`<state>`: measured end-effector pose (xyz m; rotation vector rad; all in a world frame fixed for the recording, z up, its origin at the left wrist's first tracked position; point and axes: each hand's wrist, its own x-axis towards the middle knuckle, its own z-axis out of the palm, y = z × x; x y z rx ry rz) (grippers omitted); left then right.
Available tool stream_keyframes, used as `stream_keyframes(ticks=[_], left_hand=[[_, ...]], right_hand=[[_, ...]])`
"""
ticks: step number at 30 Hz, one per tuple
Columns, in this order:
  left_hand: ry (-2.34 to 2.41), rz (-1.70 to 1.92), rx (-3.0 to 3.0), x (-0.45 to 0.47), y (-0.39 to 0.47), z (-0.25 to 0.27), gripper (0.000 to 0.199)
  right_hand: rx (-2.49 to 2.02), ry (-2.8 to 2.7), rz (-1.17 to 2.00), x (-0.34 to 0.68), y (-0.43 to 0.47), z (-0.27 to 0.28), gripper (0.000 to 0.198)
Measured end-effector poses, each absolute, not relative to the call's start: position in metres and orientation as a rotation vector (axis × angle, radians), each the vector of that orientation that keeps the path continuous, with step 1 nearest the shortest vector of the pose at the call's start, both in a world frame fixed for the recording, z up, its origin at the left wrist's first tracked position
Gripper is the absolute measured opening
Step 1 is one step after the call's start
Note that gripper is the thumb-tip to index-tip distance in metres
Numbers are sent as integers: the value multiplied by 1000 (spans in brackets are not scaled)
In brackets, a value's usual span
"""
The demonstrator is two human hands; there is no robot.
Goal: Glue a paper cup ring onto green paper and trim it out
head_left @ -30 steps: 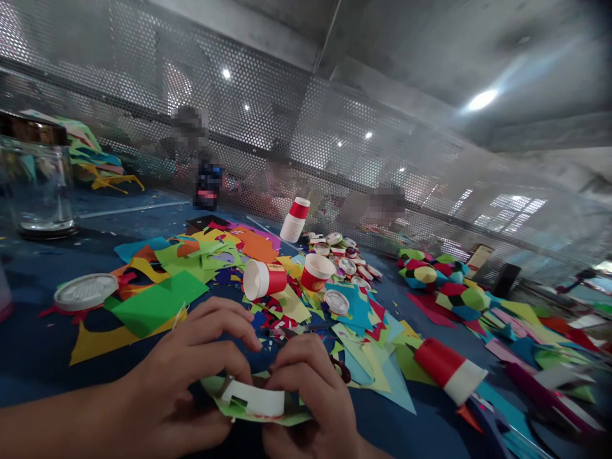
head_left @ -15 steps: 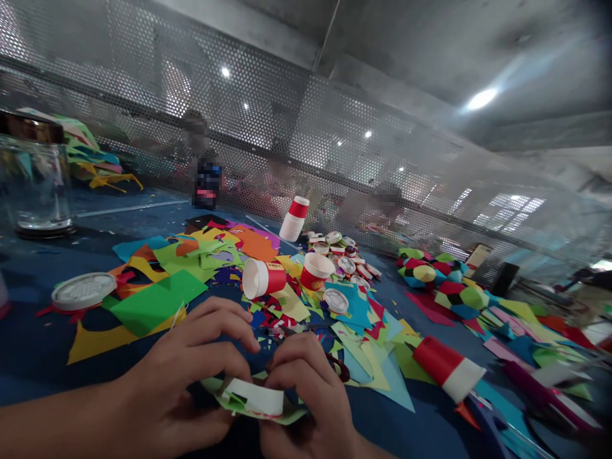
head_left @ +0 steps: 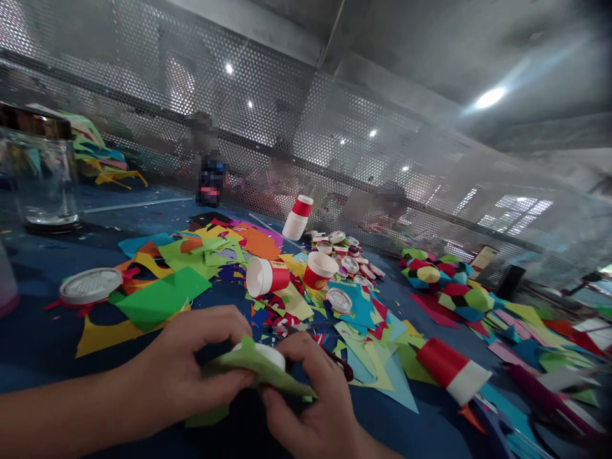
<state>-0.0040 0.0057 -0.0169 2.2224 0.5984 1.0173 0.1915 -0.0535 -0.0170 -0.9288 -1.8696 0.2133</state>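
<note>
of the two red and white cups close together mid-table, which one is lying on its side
The left cup of the pair: its open mouth faces sideways, to the left, while the right cup stands mouth up.

Table [head_left: 38, 344], front to back

Left hand [head_left: 191, 357] and right hand [head_left: 320, 395] in front, paper [head_left: 255, 370] between them. Behind: scraps [head_left: 165, 298], two cups [head_left: 278, 277], a cup stack [head_left: 296, 222], then a mesh screen [head_left: 335, 121], people [head_left: 277, 182] seemingly beyond. A jar [head_left: 45, 185] stands left.

Green paper [head_left: 261, 368] hides part of the white piece [head_left: 273, 354] behind it.
</note>
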Motion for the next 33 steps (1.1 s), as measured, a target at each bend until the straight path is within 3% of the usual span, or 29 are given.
stream_keyframes(ticks=[6,14,28,33], left_hand=[[815,858,2112,-4,4,-8,20],[837,802,1892,-1,5,-1,28],[798,732,1686,-1,7,-6,33],[795,727,1527,1,9,-10,39]], right_hand=[[-1103,-1795,351,191,-57,-16,21],[-952,-1803,429,192,-56,-20,53],[-944,-1788,553,195,-60,-30,58],[-979,-1745,675,198,-60,-36,51]])
